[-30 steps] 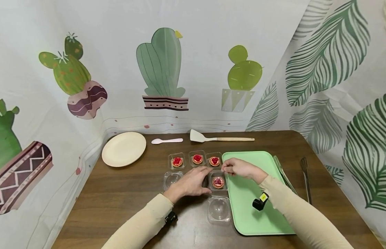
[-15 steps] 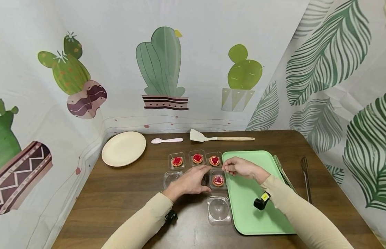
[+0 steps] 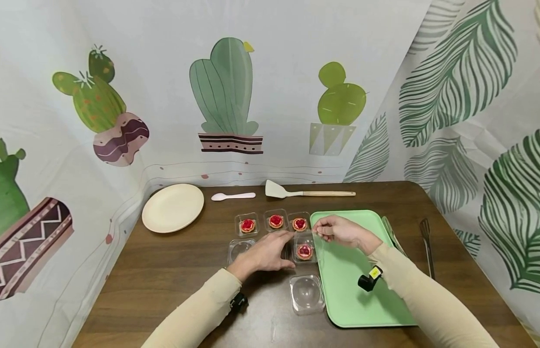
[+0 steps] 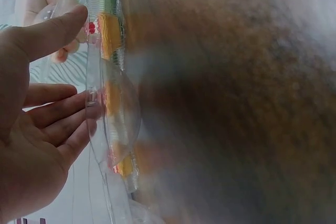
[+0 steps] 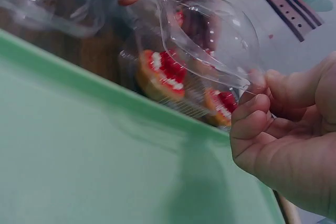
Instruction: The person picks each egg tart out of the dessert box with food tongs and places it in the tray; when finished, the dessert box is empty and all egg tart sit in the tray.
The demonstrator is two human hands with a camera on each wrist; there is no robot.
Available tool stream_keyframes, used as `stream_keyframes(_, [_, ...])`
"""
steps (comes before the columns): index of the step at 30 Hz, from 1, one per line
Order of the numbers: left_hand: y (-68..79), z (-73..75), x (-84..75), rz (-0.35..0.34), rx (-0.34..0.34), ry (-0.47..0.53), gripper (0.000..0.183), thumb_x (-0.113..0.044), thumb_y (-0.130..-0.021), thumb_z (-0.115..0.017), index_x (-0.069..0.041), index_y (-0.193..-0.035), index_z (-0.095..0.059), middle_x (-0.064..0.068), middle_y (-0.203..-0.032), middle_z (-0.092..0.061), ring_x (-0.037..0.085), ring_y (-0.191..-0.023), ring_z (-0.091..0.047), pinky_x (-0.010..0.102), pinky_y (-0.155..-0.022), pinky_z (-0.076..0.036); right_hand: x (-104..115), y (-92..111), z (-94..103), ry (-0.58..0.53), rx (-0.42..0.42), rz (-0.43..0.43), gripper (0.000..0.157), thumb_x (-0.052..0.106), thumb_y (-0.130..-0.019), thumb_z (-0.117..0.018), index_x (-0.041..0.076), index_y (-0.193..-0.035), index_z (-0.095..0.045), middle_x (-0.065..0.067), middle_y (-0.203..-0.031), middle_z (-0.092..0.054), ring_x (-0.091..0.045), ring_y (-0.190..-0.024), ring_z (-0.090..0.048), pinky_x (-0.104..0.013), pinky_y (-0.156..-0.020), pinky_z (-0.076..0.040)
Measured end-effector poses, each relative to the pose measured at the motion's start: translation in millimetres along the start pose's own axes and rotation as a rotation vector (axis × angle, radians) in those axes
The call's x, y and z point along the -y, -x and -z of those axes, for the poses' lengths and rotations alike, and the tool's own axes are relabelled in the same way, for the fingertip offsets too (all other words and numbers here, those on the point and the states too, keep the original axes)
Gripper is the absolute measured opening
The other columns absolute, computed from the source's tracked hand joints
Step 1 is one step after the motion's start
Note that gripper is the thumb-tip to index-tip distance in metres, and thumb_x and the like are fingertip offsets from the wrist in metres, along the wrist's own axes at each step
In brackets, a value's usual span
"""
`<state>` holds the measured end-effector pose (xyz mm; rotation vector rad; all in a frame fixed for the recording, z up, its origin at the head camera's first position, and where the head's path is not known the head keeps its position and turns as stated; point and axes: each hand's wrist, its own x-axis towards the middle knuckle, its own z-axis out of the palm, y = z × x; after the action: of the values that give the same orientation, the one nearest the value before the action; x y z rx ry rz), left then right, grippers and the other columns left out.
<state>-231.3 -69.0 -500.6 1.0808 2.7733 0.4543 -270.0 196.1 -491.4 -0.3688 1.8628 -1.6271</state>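
Observation:
My right hand point(image 3: 342, 231) pinches the edge of a clear domed plastic lid point(image 5: 236, 24) between thumb and fingers. The lid is raised and tilted beside a clear box with a red-topped tart point(image 3: 304, 252) inside. On the box's other side is my left hand point(image 3: 267, 252), thumb spread from its extended fingers. In the left wrist view the fingers point(image 4: 58, 114) reach along clear plastic, with tarts showing behind it. A second tart point(image 5: 163, 74) shows under the lid in the right wrist view. Behind my hands stand several boxed tarts point(image 3: 276, 222).
A green tray point(image 3: 352, 295) lies under my right forearm. Lidded-looking clear plastic pieces point(image 3: 307, 294) lie near the front and at left point(image 3: 240, 247). A cream plate point(image 3: 173, 208), pink spoon point(image 3: 233, 196) and white spatula point(image 3: 276, 189) lie at the back; a dark utensil point(image 3: 428, 249) lies right.
My right hand has shifted slightly right and away from the box, drawing the lid's edge with it. The left hand has stayed nearly still.

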Motion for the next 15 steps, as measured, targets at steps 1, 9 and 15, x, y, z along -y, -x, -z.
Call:
stream_keyframes(1, [-0.1,0.1,0.2,0.001,0.001,-0.002,0.091,-0.050,-0.077,-0.077,-0.007,-0.148,-0.039,0.015,-0.149,-0.044,0.029,-0.136,-0.045,0.044,-0.114,-0.037,2,1,0.1,-0.006,-0.004,0.004,0.029,0.002,-0.100,-0.043,-0.023,-0.115,-0.046,-0.005,-0.085,-0.053,-0.012,-0.073,-0.048,-0.020,-0.064,-0.042])
stream_keyframes(9, [1.5,3.2,0.8,0.014,-0.006,0.057,0.090,-0.049,-0.078,-0.077,-0.006,-0.148,-0.039,0.016,-0.149,-0.044,0.030,-0.136,-0.045,0.045,-0.114,-0.036,20,14,0.2,0.127,-0.059,0.105,0.015,0.002,-0.100,-0.048,-0.008,-0.103,-0.058,-0.006,-0.081,-0.050,-0.012,-0.069,-0.046,-0.025,-0.063,-0.041])
stream_keyframes(15, [1.2,6.5,3.3,-0.004,-0.052,0.115,0.088,-0.050,-0.078,-0.077,-0.004,-0.145,-0.042,0.014,-0.145,-0.049,0.029,-0.133,-0.048,0.042,-0.113,-0.038,31,28,-5.3,0.316,-0.131,0.182,0.012,0.006,-0.098,-0.053,-0.001,-0.102,-0.063,-0.004,-0.080,-0.052,-0.013,-0.072,-0.049,-0.030,-0.066,-0.046])
